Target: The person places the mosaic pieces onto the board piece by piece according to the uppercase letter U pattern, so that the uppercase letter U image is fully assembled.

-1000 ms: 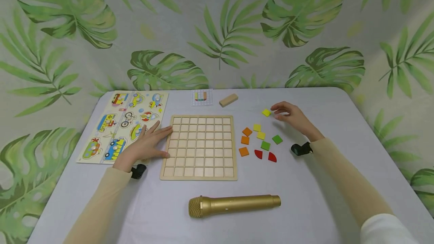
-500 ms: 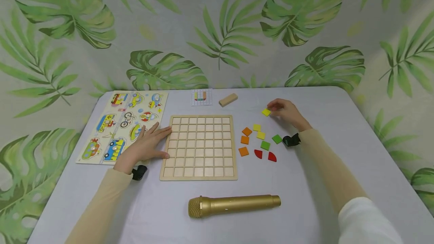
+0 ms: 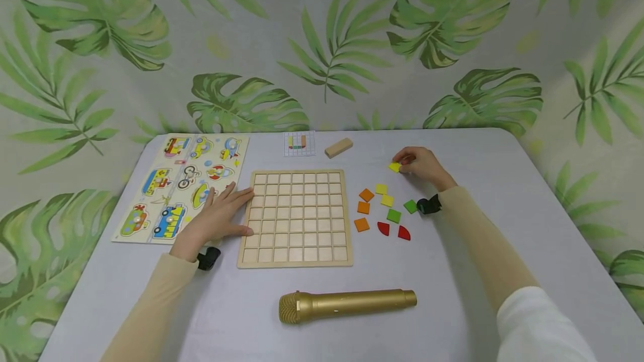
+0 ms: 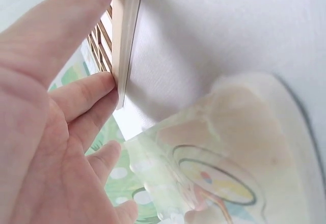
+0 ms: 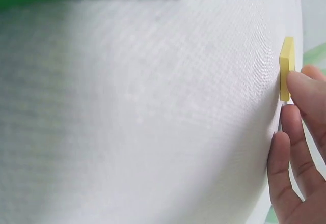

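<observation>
Hands (image 3: 213,222) (image 3: 425,167) on board (image 3: 296,219) and yellow tile (image 3: 394,167), apparently grid-printed card (image 3: 299,144) beyond.

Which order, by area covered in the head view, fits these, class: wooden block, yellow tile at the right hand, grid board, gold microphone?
1. Grid board
2. Gold microphone, long but narrow
3. Wooden block
4. Yellow tile, partly covered by the right hand

Soft light, diffuse shadows.
</observation>
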`<state>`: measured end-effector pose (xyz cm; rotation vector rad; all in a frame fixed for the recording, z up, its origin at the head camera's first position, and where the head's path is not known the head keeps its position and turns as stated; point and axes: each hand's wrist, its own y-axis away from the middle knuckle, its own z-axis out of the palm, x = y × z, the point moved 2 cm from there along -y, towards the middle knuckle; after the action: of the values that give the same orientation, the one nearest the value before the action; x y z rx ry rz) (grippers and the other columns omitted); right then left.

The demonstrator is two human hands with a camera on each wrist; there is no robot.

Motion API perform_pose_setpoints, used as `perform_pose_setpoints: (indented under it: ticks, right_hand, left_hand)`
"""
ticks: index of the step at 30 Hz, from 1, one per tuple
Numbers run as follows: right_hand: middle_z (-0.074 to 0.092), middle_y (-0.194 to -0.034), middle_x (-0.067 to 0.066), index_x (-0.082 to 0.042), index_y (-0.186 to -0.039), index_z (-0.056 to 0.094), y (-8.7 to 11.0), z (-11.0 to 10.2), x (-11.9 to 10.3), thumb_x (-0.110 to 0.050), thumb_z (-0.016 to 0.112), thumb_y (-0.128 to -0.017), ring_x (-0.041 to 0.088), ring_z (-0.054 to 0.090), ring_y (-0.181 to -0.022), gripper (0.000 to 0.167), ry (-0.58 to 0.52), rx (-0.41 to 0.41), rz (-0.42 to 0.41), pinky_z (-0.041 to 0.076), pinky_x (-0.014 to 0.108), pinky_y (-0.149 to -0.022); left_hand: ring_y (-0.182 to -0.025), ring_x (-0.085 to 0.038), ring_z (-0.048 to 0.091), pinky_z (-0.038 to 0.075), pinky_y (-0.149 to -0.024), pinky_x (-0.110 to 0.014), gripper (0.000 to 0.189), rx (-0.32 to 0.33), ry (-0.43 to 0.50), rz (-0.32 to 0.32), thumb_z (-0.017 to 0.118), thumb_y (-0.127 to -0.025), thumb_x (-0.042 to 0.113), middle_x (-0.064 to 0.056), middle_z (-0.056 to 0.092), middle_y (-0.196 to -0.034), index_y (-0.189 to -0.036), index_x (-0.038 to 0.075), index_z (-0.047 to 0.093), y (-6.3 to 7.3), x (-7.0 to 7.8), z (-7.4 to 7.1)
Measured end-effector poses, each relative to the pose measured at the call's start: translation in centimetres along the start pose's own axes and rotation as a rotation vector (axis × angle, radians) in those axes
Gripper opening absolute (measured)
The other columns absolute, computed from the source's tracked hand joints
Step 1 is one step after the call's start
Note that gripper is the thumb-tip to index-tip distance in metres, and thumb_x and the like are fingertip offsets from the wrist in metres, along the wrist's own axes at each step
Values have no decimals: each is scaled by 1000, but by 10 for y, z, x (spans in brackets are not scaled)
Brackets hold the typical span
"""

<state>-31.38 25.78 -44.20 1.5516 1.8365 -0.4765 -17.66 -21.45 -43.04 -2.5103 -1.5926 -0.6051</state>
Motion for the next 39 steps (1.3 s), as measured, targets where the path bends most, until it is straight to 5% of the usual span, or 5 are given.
perform_pose_setpoints:
  ticks: [11, 22, 29, 39]
  right_hand:
    - [60, -111, 19, 2, -111, 67, -4, 1, 1, 7, 62, -86, 32, 52, -98, 26, 50, -33, -53, 43, 42, -86]
    - [55, -106, 19, 2, -106, 62, 3, -3, 3, 1, 60, -90, 33, 50, -97, 16, 16, -21, -9, 44, 41, -82]
    - [55, -108, 20, 7, -110, 61, 9, -2, -19, -3, 58, -93, 28, 52, -90, 20, -125, -54, -30, 51, 26, -74]
    - [57, -102, 19, 8, -108, 61, 8, 27, -65, -5, 61, -93, 27, 60, -85, 20, -247, -153, -102, 55, 37, -79]
  left_hand:
    - [-142, -42, 7, -5, -107, -65, 89, 0, 9, -4, 77, -77, 40, -16, 29, -153, -147, 2, 36, 0, 0, 2]
    - [-142, -42, 7, -6, -107, -65, 87, -4, 6, 0, 74, -80, 40, -17, 29, -152, -146, 0, 36, 1, 1, 1]
    - [-142, -43, 5, -6, -106, -66, 87, -22, -16, -19, 75, -80, 35, -18, 27, -153, -147, -1, 34, 1, 6, 0]
    - [-141, -44, 5, -5, -105, -69, 87, -48, -45, -42, 75, -80, 33, -17, 25, -154, -148, -1, 32, -1, 9, 1]
